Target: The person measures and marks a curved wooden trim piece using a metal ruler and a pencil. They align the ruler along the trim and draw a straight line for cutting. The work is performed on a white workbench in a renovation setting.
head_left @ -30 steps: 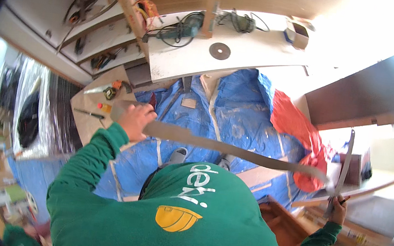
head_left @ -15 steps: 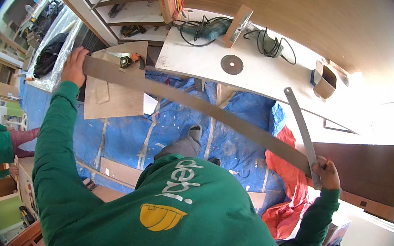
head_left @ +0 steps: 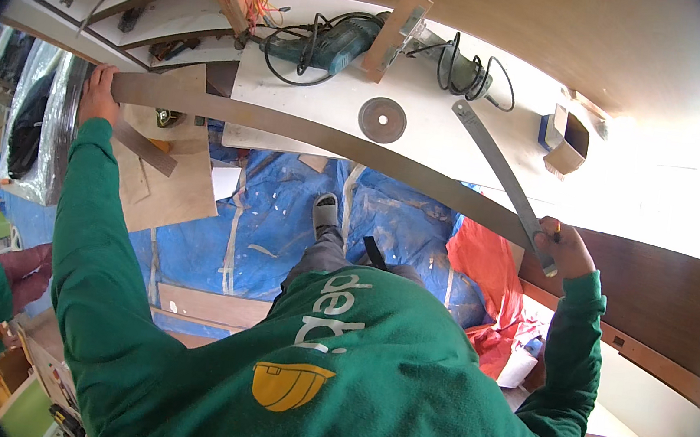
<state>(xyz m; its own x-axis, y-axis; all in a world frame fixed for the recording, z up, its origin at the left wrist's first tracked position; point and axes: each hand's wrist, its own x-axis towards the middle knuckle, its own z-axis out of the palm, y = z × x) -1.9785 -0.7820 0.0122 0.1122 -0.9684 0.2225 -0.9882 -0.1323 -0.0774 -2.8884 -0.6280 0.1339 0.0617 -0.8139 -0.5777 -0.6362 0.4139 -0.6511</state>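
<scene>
A long, thin brown strip [head_left: 325, 138] stretches across in front of me, bowed by the lens. My left hand [head_left: 100, 96] grips its left end. A short brown strip [head_left: 145, 148] slants down beside that hand; I cannot tell whether it is held too. My right hand [head_left: 567, 248] is closed round the strip's right end together with a metal ruler [head_left: 499, 177], which points away to the far left. A small orange-yellow tip shows between the right fingers, its kind unclear.
Ahead, a white panel [head_left: 290, 137] bears two corded power tools [head_left: 341, 44], a round disc [head_left: 382, 120] and a small open box [head_left: 567, 140]. Blue sheeting [head_left: 278, 236] covers the floor, with red sheeting [head_left: 483, 274] at right. A co-worker's arm [head_left: 27, 271] is at left.
My view has shifted and I have come nearer the white panel. The long strip now overlaps its front edge. Both hands keep their grip. A short strip now shows beside my left hand.
</scene>
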